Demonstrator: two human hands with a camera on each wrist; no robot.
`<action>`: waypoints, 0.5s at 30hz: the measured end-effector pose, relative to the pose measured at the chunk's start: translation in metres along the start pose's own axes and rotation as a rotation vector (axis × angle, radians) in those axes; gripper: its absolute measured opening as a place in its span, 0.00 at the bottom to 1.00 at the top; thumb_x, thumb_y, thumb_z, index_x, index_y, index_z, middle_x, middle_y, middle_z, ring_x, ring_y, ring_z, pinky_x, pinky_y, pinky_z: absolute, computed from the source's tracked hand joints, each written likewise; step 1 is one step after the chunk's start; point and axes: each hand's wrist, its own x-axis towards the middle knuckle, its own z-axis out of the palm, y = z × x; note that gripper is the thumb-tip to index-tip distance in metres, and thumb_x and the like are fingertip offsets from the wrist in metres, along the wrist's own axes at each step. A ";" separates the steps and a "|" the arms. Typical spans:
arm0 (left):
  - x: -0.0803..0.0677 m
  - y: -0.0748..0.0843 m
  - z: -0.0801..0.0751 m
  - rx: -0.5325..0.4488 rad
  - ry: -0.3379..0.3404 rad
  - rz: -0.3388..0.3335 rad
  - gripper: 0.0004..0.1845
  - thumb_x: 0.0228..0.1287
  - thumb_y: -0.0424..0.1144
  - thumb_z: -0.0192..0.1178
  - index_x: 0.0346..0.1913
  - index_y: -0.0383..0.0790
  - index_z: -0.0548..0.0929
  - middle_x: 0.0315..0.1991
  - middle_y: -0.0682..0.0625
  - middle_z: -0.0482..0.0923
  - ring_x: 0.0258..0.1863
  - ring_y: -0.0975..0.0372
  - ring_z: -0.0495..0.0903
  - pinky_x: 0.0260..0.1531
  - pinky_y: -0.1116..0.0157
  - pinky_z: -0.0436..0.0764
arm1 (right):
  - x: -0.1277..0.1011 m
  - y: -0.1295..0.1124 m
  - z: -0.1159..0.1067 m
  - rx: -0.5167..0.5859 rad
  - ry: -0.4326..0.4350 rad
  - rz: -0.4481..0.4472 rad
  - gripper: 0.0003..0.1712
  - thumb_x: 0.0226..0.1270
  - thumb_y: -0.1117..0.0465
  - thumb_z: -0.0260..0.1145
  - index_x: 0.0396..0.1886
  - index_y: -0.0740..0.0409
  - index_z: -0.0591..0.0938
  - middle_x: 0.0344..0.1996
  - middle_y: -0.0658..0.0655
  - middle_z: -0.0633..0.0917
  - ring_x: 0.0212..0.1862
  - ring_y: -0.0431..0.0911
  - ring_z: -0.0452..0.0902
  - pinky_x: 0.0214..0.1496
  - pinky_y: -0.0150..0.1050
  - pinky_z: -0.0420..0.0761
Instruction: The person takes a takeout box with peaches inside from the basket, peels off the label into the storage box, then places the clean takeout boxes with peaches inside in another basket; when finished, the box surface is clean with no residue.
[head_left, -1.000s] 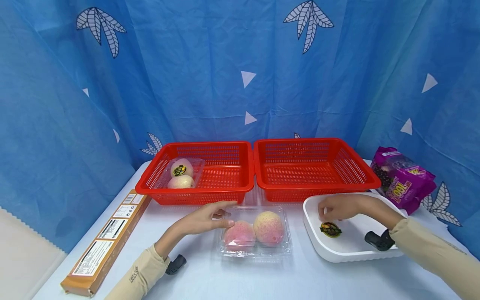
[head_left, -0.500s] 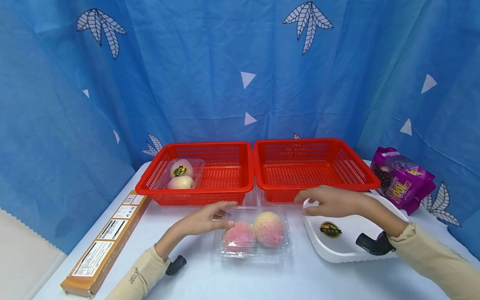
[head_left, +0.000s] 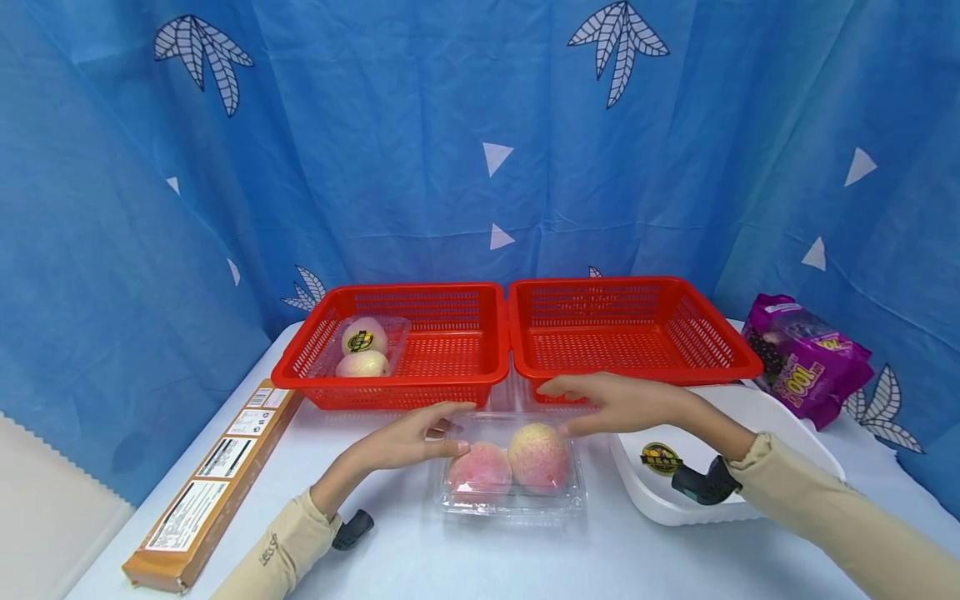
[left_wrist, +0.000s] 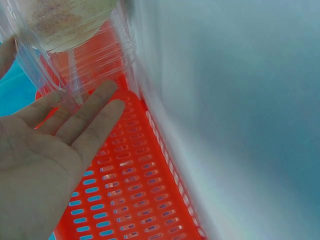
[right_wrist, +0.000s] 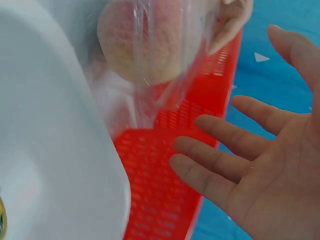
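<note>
A clear plastic clamshell box stands on the white table with two peaches inside, a pink peach and a yellow-pink peach. My left hand is at its left side, thumb near the lid and fingers straight along the side wall in the left wrist view. From the right, my right hand reaches over the white tub's edge towards the clamshell, fingers spread and holding nothing. In the right wrist view, the clamshell is just beyond those fingertips. A round black fruit sticker lies in the white tub.
Behind stand two red baskets, a left basket holding another clamshell of fruit with a sticker on it and a right basket. A long cardboard box lies at left. A purple snack bag sits at right.
My right hand has left the white tub and moved left to the clamshell's right side, its fingers opening out. The left hand and the clamshell have stayed in place.
</note>
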 end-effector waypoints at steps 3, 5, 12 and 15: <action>0.000 0.000 0.000 0.002 0.001 -0.001 0.35 0.65 0.47 0.61 0.71 0.39 0.63 0.64 0.41 0.69 0.57 0.48 0.73 0.59 0.51 0.73 | 0.009 0.001 0.005 0.023 -0.018 0.005 0.34 0.61 0.45 0.65 0.66 0.49 0.71 0.62 0.51 0.75 0.64 0.53 0.69 0.58 0.55 0.76; 0.000 0.000 0.000 0.004 0.002 0.000 0.35 0.65 0.47 0.61 0.71 0.39 0.63 0.64 0.42 0.69 0.57 0.49 0.73 0.59 0.51 0.73 | 0.015 0.002 0.008 0.034 -0.031 0.009 0.34 0.61 0.44 0.65 0.66 0.48 0.71 0.61 0.51 0.75 0.64 0.54 0.69 0.58 0.55 0.75; 0.000 0.001 0.000 0.007 0.002 -0.006 0.34 0.65 0.47 0.61 0.71 0.40 0.63 0.64 0.42 0.69 0.57 0.50 0.73 0.59 0.51 0.73 | 0.028 0.007 0.014 0.082 -0.084 -0.031 0.35 0.64 0.45 0.62 0.67 0.54 0.69 0.63 0.57 0.74 0.65 0.57 0.68 0.61 0.56 0.73; 0.000 0.001 0.000 0.007 0.002 -0.012 0.34 0.65 0.47 0.61 0.71 0.41 0.64 0.64 0.42 0.68 0.58 0.50 0.72 0.59 0.51 0.73 | 0.033 0.009 0.016 0.081 -0.100 -0.029 0.35 0.64 0.44 0.62 0.67 0.55 0.69 0.63 0.59 0.74 0.64 0.57 0.69 0.61 0.55 0.73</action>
